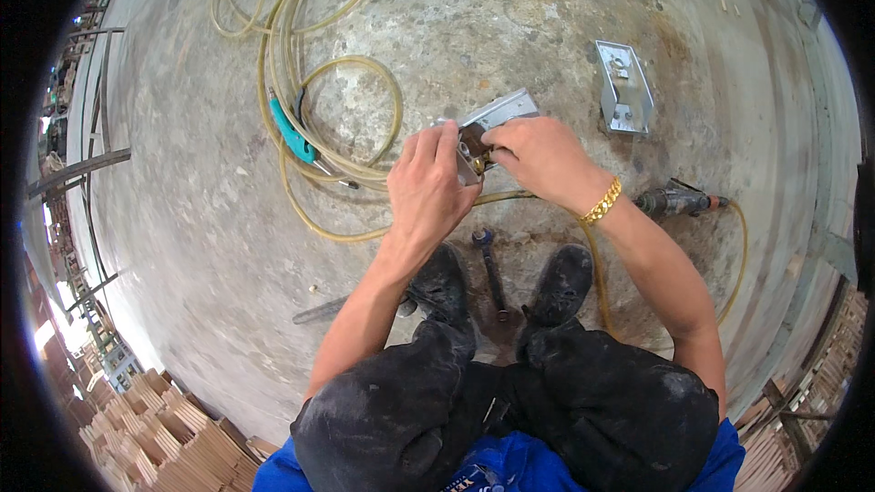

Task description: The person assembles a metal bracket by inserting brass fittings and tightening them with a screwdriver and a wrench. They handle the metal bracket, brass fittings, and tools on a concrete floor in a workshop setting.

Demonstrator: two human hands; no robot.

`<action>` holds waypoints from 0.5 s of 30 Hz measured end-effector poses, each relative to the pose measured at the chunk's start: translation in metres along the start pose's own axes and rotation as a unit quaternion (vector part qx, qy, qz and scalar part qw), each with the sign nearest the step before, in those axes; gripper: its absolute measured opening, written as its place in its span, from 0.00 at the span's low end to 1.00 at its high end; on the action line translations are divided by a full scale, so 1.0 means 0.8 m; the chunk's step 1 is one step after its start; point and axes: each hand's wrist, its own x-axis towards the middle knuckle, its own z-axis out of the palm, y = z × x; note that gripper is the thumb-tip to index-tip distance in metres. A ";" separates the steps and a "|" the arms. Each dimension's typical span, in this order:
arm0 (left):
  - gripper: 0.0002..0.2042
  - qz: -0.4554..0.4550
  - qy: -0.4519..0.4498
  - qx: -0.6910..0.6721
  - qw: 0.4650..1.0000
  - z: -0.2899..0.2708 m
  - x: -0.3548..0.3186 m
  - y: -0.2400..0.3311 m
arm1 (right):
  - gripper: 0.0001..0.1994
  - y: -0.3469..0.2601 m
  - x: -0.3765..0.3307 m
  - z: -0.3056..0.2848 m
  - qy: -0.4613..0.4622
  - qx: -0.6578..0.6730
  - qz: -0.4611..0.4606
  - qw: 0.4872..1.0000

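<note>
My left hand (pixel 427 184) grips a small silver metal bracket (pixel 501 109) from its left side, fingers over the top edge and thumb below. The bracket is held tilted above the floor in front of my boots. My right hand (pixel 545 157), with a gold chain bracelet at the wrist, is closed with its fingertips pinched together at the bracket's open side. Just beside those fingertips a small brass-coloured part (pixel 480 164) shows within the bracket. Whatever the right fingers pinch is hidden by the hand.
A similar metal bracket (pixel 625 100) lies at the right, with a power tool (pixel 682 200) nearer me. A wrench (pixel 492 275) rests between my boots. Coiled yellow hose (pixel 397 109) and a teal air gun (pixel 293 132) lie left. Stacked wooden pieces (pixel 169 437) stand lower left.
</note>
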 end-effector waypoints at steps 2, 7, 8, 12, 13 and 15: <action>0.33 0.007 0.008 0.004 1.000 0.003 0.001 0.000 | 0.05 -0.005 -0.002 0.001 -0.015 -0.037 0.001 0.999; 0.31 -0.014 -0.018 0.008 1.000 0.003 0.000 0.001 | 0.06 -0.019 0.009 0.008 -0.083 -0.103 0.068 0.989; 0.32 -0.009 -0.015 0.001 1.000 0.003 0.001 0.002 | 0.06 -0.015 0.009 0.010 -0.064 -0.087 0.060 0.992; 0.34 -0.005 0.004 -0.011 1.000 0.002 0.004 0.001 | 0.08 0.006 -0.004 0.004 0.033 0.150 0.051 0.987; 0.34 -0.008 0.010 -0.009 1.000 0.002 0.004 0.001 | 0.09 0.005 -0.006 -0.004 0.063 0.251 0.055 0.964; 0.33 -0.016 0.021 -0.004 1.000 -0.001 0.003 -0.003 | 0.09 -0.001 -0.012 -0.017 0.004 0.402 0.121 0.907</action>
